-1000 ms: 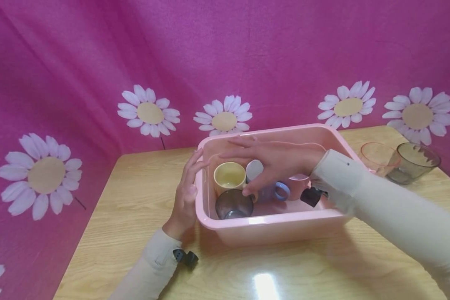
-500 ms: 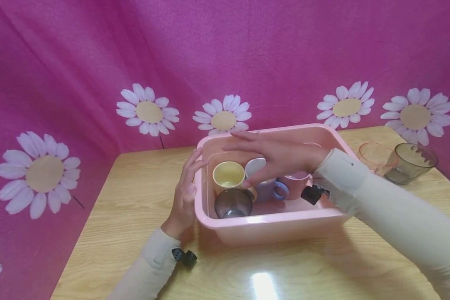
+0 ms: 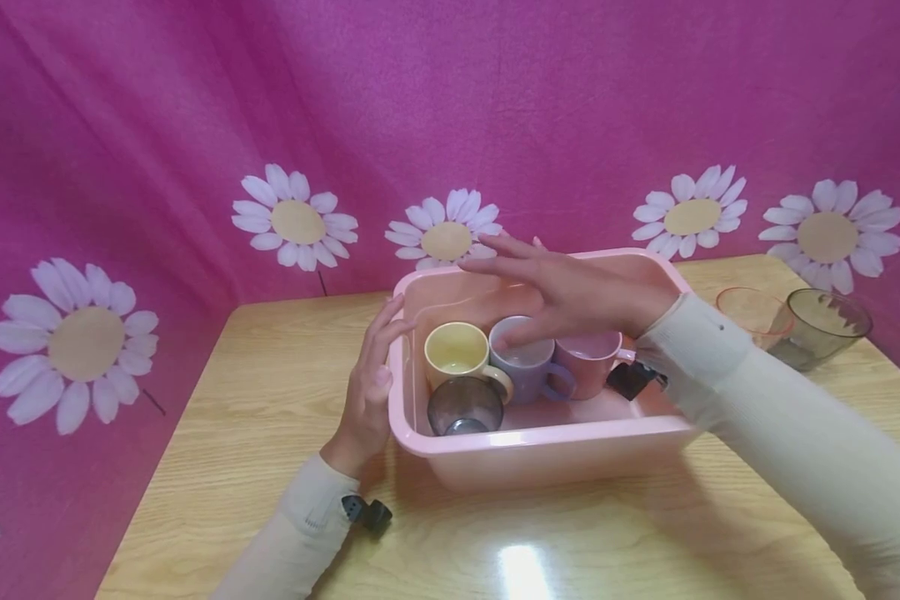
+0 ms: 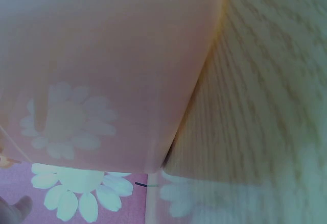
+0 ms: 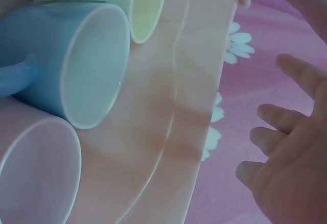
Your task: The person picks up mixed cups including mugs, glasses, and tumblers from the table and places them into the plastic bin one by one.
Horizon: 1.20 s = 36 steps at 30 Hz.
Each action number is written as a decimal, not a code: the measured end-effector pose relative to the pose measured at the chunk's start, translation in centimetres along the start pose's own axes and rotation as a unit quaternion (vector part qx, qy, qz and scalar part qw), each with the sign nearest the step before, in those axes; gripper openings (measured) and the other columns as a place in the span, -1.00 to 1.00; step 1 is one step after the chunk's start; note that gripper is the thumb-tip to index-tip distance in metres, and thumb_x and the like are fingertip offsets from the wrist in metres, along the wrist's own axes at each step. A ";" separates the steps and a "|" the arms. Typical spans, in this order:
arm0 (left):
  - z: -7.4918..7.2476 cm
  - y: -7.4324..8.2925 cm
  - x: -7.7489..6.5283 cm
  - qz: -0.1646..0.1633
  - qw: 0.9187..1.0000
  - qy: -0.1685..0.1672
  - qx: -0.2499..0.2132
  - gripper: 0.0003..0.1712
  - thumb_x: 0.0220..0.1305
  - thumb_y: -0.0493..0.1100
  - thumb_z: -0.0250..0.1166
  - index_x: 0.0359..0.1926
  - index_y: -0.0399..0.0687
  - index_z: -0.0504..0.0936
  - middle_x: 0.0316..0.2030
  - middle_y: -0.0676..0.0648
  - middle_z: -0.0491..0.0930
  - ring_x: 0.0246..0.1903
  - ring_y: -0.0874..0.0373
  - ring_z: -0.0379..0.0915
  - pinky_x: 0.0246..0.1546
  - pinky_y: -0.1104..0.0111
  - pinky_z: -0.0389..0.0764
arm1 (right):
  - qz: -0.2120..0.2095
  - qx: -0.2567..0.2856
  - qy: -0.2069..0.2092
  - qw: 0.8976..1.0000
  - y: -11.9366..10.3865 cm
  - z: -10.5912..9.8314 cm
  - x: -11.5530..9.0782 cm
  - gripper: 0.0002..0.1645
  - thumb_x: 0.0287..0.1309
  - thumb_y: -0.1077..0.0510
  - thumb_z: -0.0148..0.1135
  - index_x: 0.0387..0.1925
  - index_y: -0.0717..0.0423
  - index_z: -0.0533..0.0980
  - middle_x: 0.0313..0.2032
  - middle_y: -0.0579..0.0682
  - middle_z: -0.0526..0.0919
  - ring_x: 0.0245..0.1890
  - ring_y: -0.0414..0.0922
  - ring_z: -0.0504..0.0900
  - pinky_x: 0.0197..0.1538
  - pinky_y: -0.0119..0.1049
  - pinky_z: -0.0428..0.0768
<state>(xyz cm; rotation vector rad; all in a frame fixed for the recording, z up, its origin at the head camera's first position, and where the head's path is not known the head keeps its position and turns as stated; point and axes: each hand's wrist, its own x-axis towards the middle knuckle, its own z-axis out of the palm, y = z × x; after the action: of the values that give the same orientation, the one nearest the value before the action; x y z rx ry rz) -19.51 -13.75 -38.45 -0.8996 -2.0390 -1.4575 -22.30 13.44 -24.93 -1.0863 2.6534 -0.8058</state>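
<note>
My left hand (image 3: 365,400) rests against the left side of a pink plastic basin (image 3: 562,454), fingers mostly straight and fingertips on its rim. Over the basin hovers my right hand (image 3: 570,292), fingers spread and nothing in it. In the right wrist view that hand (image 5: 291,152) stands apart from the mugs below. Inside the basin stand a yellow mug (image 3: 457,346), a blue-purple mug (image 3: 525,379) and a pink mug (image 3: 588,379), side by side with handles toward me. A dark see-through cup (image 3: 465,404) sits in the near left corner.
Two see-through cups, one orange-rimmed (image 3: 753,308) and one smoky grey (image 3: 828,321), stand on the wooden table (image 3: 285,375) right of the basin. A magenta curtain (image 3: 450,100) with daisies hangs behind the table.
My right hand has risen and drawn back to the right, uncovering more of the blue-purple and pink mugs. The left hand stays on the basin's rim.
</note>
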 end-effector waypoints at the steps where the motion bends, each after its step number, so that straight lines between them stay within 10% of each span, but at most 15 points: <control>1: 0.0 0.0 0.0 -0.001 1.000 -0.001 -0.001 -0.22 0.36 0.32 -0.28 0.20 -0.22 0.34 0.44 -0.06 0.09 0.45 0.03 -0.10 0.35 -0.14 0.05 | 0.004 0.003 0.003 1.000 0.0 -0.1 -0.1 0.04 -0.06 -0.29 0.40 0.43 -0.50 0.08 0.48 -0.38 -0.23 0.49 -0.12 -0.23 0.43 0.08 0.02; 36: 0.2 0.1 0.2 0.008 1.000 0.007 -0.007 -0.24 0.36 0.31 -0.27 0.19 -0.21 0.36 0.43 -0.09 0.12 0.44 0.00 -0.07 0.35 -0.10 0.10 | -0.014 -0.058 0.128 0.990 1.7 -2.4 -2.6 -0.06 0.01 -0.08 0.44 0.42 -0.22 0.22 0.50 -0.11 -0.05 0.50 -0.04 -0.20 0.43 0.19 -0.17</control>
<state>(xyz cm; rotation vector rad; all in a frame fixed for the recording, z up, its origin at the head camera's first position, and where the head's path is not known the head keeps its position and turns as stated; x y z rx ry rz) -19.57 -13.49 -38.32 -0.9077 -2.0097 -1.4673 -22.33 17.24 -23.92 -1.1175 2.9369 -0.8578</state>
